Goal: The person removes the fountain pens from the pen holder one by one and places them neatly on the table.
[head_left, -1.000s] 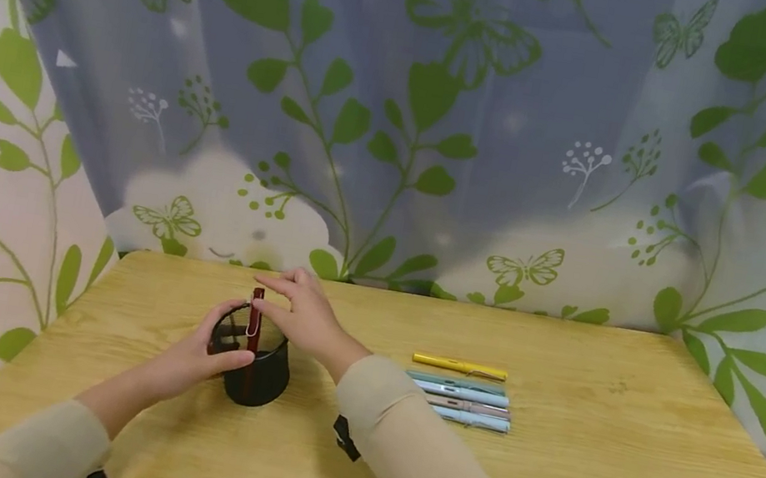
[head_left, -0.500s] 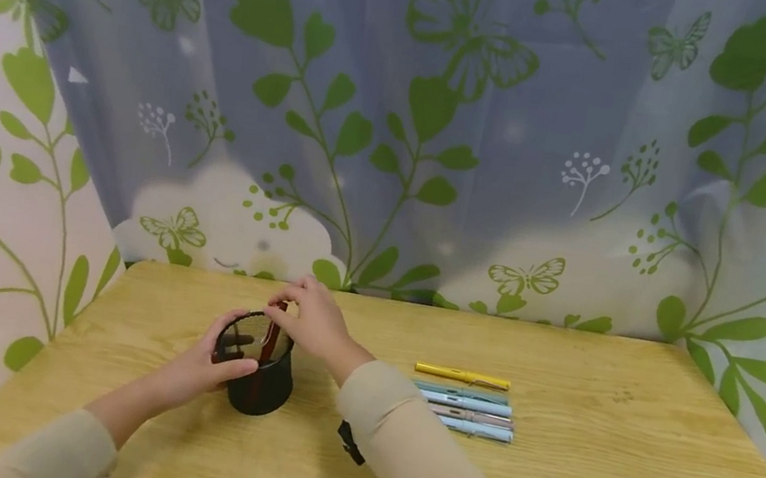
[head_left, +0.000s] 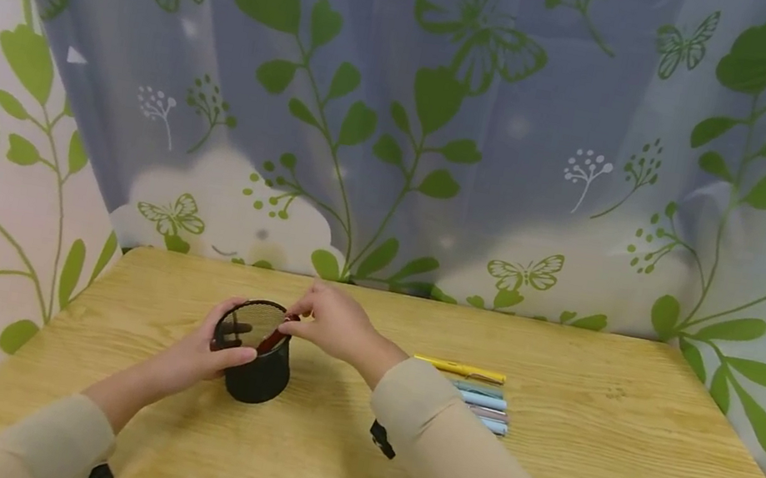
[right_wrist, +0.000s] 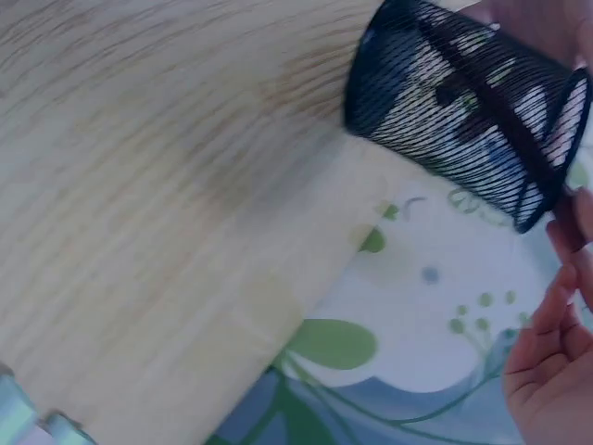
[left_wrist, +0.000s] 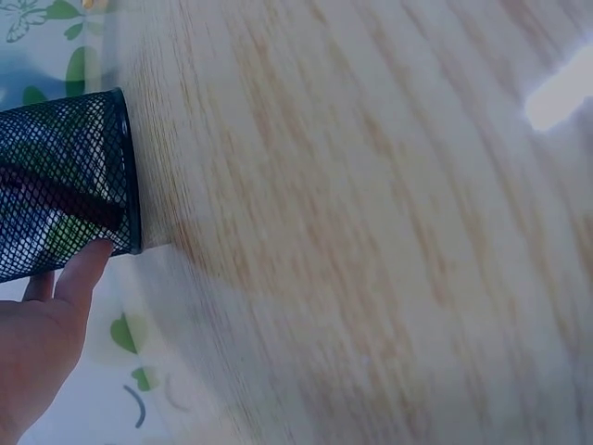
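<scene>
A black mesh pen holder (head_left: 258,380) stands on the wooden table, left of the middle. My left hand (head_left: 188,359) grips it from the left side, the thumb at the near rim. Over the opposite rim, my right hand (head_left: 338,325) pinches the top end of a red pen (head_left: 272,341), which leans to the right inside the holder. Through the mesh in the right wrist view, the pen (right_wrist: 505,111) runs as a dark bar down to the base. The left wrist view shows left-hand fingers (left_wrist: 82,278) against the mesh wall.
Right of the holder lie a yellow pen (head_left: 460,368) and several teal, light blue and greyish pens (head_left: 488,402), side by side. The right sleeve (head_left: 441,435) covers their left ends. A patterned curtain (head_left: 428,153) hangs behind the table's far edge.
The red pen has gone from upright, standing well above the rim, to lower and leaning right. My right hand has followed it down and right. The left hand keeps its hold.
</scene>
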{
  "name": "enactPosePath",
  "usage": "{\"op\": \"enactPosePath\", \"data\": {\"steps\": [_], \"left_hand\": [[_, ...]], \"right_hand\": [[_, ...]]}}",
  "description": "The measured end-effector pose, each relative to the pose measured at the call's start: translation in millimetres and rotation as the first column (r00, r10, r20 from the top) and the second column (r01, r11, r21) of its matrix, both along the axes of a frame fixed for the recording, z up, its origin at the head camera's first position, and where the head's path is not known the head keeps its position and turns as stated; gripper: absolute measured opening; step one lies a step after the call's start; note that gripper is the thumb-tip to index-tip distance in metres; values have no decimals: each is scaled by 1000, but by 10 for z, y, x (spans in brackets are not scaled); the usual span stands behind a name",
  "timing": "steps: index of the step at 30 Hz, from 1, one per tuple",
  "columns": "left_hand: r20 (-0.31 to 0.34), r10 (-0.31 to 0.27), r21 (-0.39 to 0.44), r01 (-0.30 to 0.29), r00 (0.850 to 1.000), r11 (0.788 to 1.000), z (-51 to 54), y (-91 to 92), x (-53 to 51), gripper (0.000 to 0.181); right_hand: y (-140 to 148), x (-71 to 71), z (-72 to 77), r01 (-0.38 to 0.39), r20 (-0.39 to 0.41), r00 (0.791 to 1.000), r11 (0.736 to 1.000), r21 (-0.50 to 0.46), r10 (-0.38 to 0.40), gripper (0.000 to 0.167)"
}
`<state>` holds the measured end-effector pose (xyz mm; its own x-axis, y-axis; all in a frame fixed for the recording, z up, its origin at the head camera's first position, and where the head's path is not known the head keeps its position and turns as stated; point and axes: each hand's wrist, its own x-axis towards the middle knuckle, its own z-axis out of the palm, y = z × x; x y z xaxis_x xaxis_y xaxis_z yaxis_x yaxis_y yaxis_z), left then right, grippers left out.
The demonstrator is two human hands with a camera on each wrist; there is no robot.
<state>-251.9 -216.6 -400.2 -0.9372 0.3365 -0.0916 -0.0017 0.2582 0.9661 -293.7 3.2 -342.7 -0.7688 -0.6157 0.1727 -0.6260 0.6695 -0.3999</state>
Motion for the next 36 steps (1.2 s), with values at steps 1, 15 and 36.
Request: {"op": "enactPosePath", "data": {"steps": [1, 15, 36], "left_hand": [[0, 0, 1, 0, 1000, 1000, -3, 3, -5, 81], [-5, -17, 6, 17, 1000, 1000, -4, 1, -6, 84], [0, -11, -2, 11, 1000, 1000, 31, 11, 23, 82]], "right_hand": [[0, 27, 24, 7, -12, 1000, 999, 32, -6, 20], [144, 237, 164, 67, -56, 996, 998, 14, -66, 17], [387, 289, -61, 166, 43, 986, 955, -247, -161, 14]]}}
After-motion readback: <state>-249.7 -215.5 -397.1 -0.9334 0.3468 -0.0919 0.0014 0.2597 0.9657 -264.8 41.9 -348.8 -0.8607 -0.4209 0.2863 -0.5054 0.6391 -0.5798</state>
